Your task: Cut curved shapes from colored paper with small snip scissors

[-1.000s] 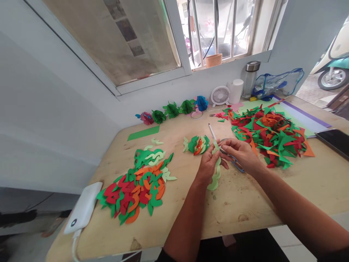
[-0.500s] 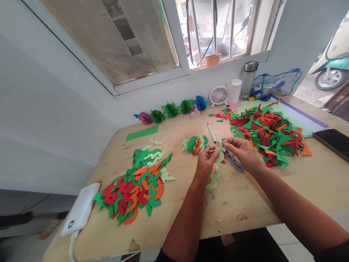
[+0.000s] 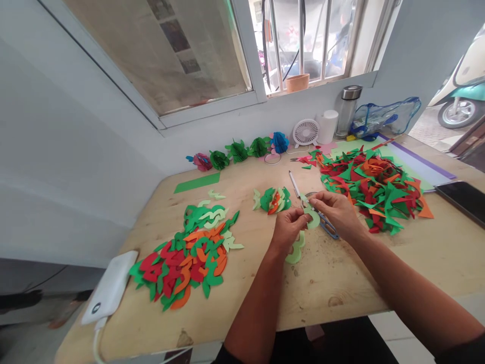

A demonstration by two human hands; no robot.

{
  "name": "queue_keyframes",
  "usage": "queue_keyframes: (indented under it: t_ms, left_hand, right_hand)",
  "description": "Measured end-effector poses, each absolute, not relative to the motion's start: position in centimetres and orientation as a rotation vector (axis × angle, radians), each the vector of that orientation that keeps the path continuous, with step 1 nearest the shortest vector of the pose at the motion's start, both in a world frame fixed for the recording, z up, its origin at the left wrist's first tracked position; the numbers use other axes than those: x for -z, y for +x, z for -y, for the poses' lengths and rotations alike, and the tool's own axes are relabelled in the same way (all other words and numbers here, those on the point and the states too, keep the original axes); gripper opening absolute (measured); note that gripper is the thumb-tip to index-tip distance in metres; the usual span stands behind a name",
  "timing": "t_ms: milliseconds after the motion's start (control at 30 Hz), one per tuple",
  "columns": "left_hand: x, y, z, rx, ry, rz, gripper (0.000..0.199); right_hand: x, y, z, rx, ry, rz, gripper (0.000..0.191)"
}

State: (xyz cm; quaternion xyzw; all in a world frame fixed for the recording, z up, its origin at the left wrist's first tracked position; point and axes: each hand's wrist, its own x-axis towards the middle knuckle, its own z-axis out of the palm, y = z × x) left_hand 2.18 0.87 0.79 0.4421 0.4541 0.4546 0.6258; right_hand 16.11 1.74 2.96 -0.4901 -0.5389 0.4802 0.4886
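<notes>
- Currently your left hand [image 3: 288,227] holds a pale green paper piece [image 3: 313,219], its thumb and fingers closed on the left edge.
- Your right hand [image 3: 333,208] has its thumb and fingers drawn close together at the upper end of that same piece; you cannot tell from this view whether they grip it.
- The held piece is above the table [image 3: 257,288], between your two hands.
- Just below your right hand you have blue-handled scissors [image 3: 330,228], partly hidden; whether any finger holds them cannot be told.
- A second pale green piece [image 3: 294,253] lies beside your left wrist, partly covered by it.
- Beyond your fingertips you have a white pen [image 3: 293,183], and, to its left, a small bunch of green, orange and pale cutouts [image 3: 275,201].
- Farther left lies your pile of curved cutouts [image 3: 189,260]; on your right, a heap of pointed scraps [image 3: 375,187].
</notes>
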Motion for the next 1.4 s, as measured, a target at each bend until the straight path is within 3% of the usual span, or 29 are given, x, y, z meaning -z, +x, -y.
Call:
queue_keyframes:
  t_ms: [567,1400]
  left_hand:
    - [-1.0,2.0,-1.3,-1.275,0.925,-1.086,0.012]
    - [-1.2,2.2,-1.1,-1.282,0.951,-1.076,0.016]
  right_hand:
    - [-2.3,15.9,-1.8,-1.213,-1.168,1.362,0.025]
    - [-2.3,15.6,-1.7,-0.724,-1.296,1.646,0.017]
